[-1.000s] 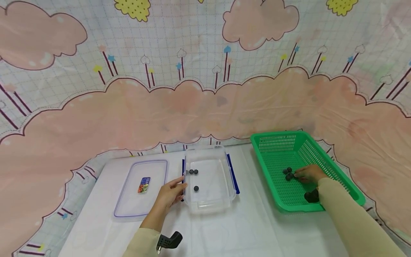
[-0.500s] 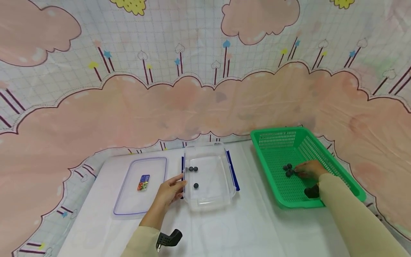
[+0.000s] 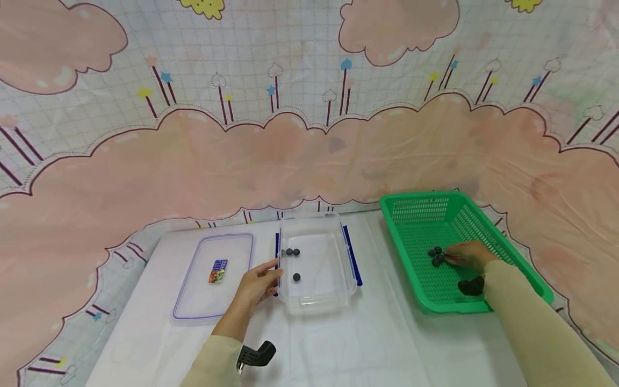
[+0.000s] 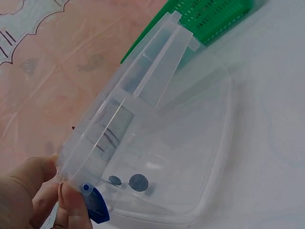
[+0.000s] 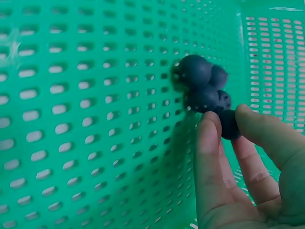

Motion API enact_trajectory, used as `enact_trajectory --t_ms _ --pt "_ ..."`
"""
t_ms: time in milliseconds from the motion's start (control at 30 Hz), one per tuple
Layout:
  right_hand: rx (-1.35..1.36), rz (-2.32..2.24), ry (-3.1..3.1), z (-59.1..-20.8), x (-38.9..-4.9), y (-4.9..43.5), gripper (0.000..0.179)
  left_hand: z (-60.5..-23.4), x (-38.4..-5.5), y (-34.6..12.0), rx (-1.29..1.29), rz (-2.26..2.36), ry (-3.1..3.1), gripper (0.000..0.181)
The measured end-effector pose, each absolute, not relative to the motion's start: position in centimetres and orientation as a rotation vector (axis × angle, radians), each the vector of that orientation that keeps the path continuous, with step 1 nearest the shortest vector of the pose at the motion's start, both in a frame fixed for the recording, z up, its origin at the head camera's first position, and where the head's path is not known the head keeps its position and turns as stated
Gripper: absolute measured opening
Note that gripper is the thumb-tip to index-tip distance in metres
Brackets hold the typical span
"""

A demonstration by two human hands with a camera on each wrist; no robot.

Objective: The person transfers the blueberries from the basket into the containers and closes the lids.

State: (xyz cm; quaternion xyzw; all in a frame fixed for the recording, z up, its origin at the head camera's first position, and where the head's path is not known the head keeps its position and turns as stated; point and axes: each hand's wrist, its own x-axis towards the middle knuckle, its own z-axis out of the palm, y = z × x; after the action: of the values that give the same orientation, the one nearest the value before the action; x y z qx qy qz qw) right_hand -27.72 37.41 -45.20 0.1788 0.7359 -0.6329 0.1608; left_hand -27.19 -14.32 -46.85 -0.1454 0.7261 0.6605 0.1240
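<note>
My right hand (image 3: 469, 253) reaches into a green plastic basket (image 3: 405, 263). In the right wrist view it pinches a dark blueberry (image 5: 229, 126) between thumb and fingertips, right against a small cluster of blueberries (image 5: 196, 71) on the basket's floor. At the left side of a clear plastic container (image 3: 321, 277), my left hand (image 3: 255, 286) holds the wall. Its thumb and fingers lie around the edge beside a blue latch (image 4: 96, 205). Several blueberries sit inside this container, a single blueberry (image 3: 296, 277) among them near the front.
Left of the container, a clear lid (image 3: 193, 301) with a blue-edged rim lies on the white-covered table (image 3: 377, 344); a colourful label (image 3: 218, 271) is on it. A patterned cloth (image 3: 232, 166) hangs behind the table. Dark wrist cameras (image 3: 258, 355) sit at both wrists.
The head view has shifted slightly. Both hands stay in place, the right among the blueberries in the basket, the left at the container's side.
</note>
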Motion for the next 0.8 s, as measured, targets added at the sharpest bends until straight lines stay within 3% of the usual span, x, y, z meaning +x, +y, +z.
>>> enact_trajectory --t_ms 100,600,800 --pt "0.505 -1.802 2.077 -45.06 -27.93 37.47 0.045 -46.77 -27.16 -14.31 -0.417 1.931 2.116 0.044" --pt "0.405 -1.834 1.985 -45.16 -27.84 37.59 0.052 -46.92 -26.88 -14.37 -0.417 1.930 2.120 0.044" --pt "0.305 -1.895 1.910 -45.08 -27.79 37.27 0.068 -46.80 -26.86 -14.46 -0.410 1.929 2.121 0.045"
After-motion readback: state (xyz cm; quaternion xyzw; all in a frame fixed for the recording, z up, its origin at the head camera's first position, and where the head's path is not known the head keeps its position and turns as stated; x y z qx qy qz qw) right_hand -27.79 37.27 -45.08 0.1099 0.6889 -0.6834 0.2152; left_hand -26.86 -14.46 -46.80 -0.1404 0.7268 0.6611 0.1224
